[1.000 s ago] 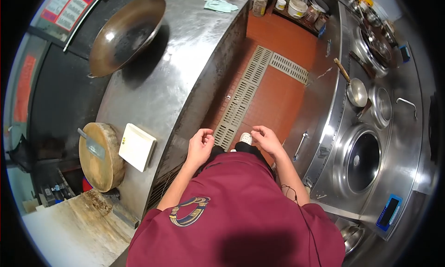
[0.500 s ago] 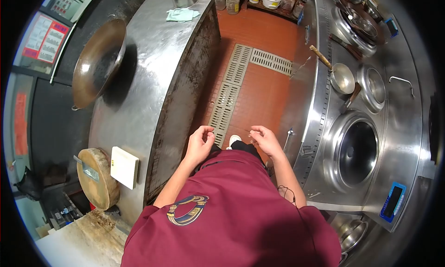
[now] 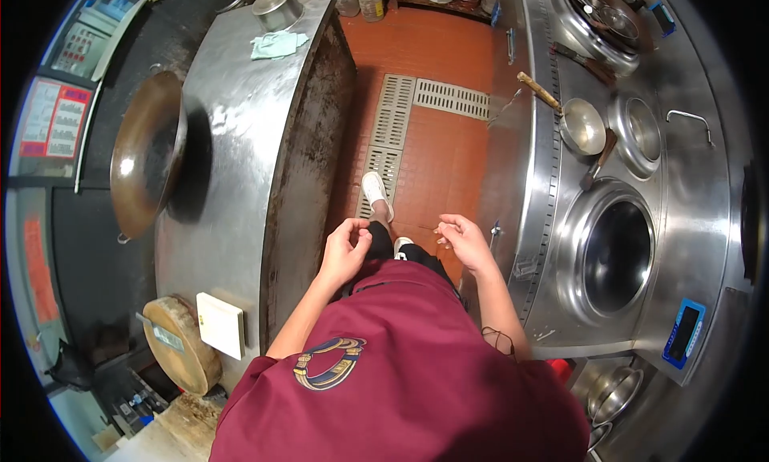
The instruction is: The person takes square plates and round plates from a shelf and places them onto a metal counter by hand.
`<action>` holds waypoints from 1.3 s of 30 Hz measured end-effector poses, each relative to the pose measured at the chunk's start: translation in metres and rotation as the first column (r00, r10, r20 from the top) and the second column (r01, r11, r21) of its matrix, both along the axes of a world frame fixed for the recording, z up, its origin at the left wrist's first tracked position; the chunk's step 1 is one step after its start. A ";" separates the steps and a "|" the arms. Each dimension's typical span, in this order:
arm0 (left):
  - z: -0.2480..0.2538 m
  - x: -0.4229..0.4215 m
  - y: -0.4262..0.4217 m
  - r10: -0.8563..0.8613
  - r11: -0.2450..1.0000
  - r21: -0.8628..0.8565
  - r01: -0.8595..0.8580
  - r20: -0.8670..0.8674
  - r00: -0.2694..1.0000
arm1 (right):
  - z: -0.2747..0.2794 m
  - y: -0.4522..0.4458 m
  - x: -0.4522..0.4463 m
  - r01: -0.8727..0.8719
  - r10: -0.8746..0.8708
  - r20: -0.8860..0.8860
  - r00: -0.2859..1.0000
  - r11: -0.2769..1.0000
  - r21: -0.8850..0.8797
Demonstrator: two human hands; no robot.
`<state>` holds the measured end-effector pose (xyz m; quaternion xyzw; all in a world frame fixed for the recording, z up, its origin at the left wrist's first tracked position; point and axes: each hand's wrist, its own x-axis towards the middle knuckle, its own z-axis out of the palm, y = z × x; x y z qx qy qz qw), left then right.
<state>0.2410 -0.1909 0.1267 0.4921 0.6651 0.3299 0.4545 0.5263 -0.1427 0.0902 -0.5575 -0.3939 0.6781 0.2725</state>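
My left hand (image 3: pixel 348 247) is held in front of my waist, its fingers loosely curled and the thumb a little apart, with nothing in it. At the same height my right hand (image 3: pixel 465 242) hangs with fingers bent and apart, also holding nothing. Neither touches any surface. Left of me runs a steel counter (image 3: pixel 216 246), on which a large wok (image 3: pixel 128 153) stands tilted on its side. To my right is a steel stove (image 3: pixel 541 197) with a big round wok well (image 3: pixel 613 254). A ladle (image 3: pixel 582 129) with a wooden handle lies on the stove.
A drain grate (image 3: pixel 392 113) crosses the red floor (image 3: pixel 436 165) between counter and stove. A round chopping block (image 3: pixel 188 358) and a flat white box (image 3: pixel 220 326) sit by the counter's near end. A pot (image 3: pixel 277 9) and green cloth (image 3: pixel 278 45) are at its far end.
One white shoe has come forward onto the grate. The counter, wok and stove have shifted in view as I step and turn slightly. My hands keep nearly the same pose.
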 end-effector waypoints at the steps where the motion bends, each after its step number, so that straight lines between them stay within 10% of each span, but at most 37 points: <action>1: -0.002 0.000 0.012 -0.020 1.000 0.003 0.020 0.014 1.000 | 0.003 0.006 0.001 0.016 -0.016 0.017 1.000 1.000 -0.003; 20: 0.002 -0.060 0.282 -0.293 0.955 0.080 0.286 0.097 0.951 | 0.053 0.207 -0.063 0.191 -0.202 0.130 0.971 0.977 0.090; 39: -0.013 -0.095 0.361 -0.255 0.964 -0.021 0.266 0.216 0.942 | 0.030 0.286 -0.089 0.255 -0.258 0.079 0.963 0.966 0.047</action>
